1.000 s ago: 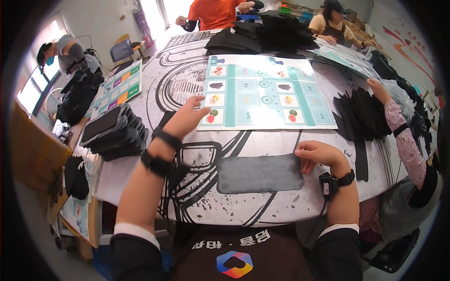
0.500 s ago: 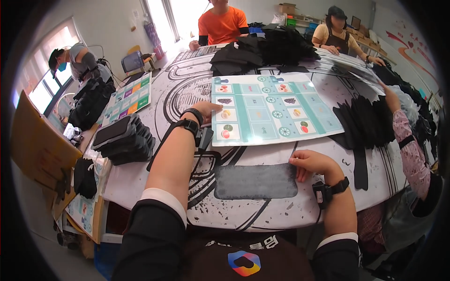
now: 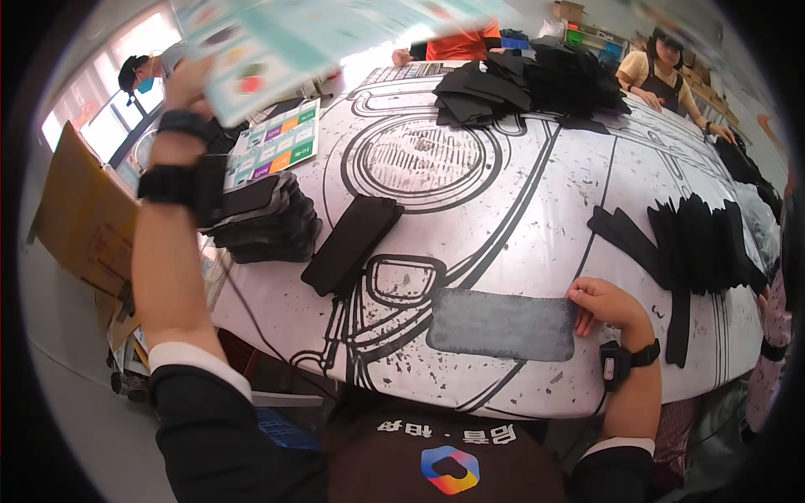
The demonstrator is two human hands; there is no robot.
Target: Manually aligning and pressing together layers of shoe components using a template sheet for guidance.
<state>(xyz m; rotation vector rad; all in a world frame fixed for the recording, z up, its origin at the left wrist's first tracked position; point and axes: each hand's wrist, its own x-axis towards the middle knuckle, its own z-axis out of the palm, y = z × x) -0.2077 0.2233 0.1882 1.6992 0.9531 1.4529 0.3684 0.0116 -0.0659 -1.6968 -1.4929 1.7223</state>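
My left hand (image 3: pixel 191 90), smeared by motion, is raised at the upper left. It grips the lower left corner of a large pale teal sheet (image 3: pixel 293 54) printed with fruit pictures, which is lifted off the table and runs out of the top of the view. My right hand (image 3: pixel 610 303) is closed, thumb and fingers pinching the right edge of a grey rectangular fabric piece (image 3: pixel 501 325) with rounded corners. That piece lies flat near the table's front edge. Between my arms lies a folded black fabric strip (image 3: pixel 352 243).
A stack of dark padded pieces (image 3: pixel 264 220) stands by my left forearm, with printed sheets (image 3: pixel 285 142) behind it. Black strips (image 3: pixel 700 243) lie in a row at the right. Farther back is a black fabric pile (image 3: pixel 537 88). Several people work around the table (image 3: pixel 503 201).
My left hand has swung up and left, lifting the printed sheet off the table. The black strip now shows where my arm was. My right hand stays on the grey piece.
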